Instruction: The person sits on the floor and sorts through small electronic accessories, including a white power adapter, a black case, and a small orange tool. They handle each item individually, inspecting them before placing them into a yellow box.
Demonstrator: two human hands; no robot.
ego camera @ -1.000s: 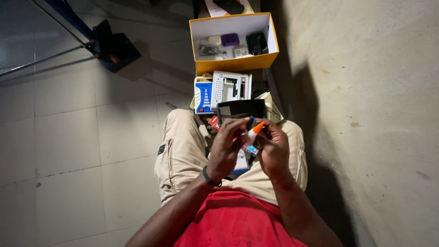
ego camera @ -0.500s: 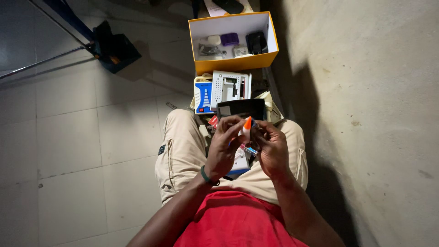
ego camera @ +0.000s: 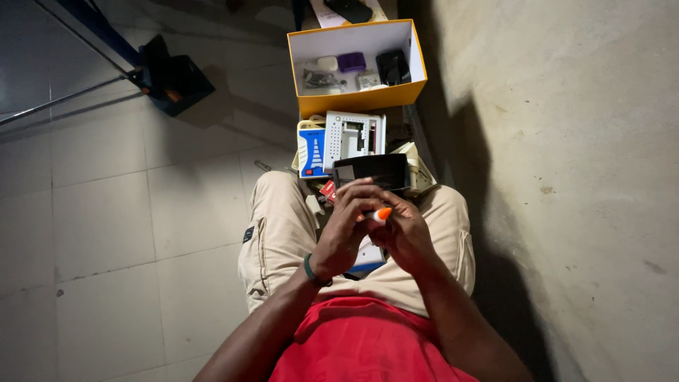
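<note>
Head view: fingers [ego camera: 368,189] around orange-tipped tube [ego camera: 380,213]

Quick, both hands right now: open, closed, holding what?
Left hand: closed on the orange-tipped white tube.
Right hand: closed around the same tube from the other side.

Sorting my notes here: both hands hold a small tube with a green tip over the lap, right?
Not quite: the head view shows the small tube has an orange tip, not green. The left hand and right hand do hold it over the lap.
</note>
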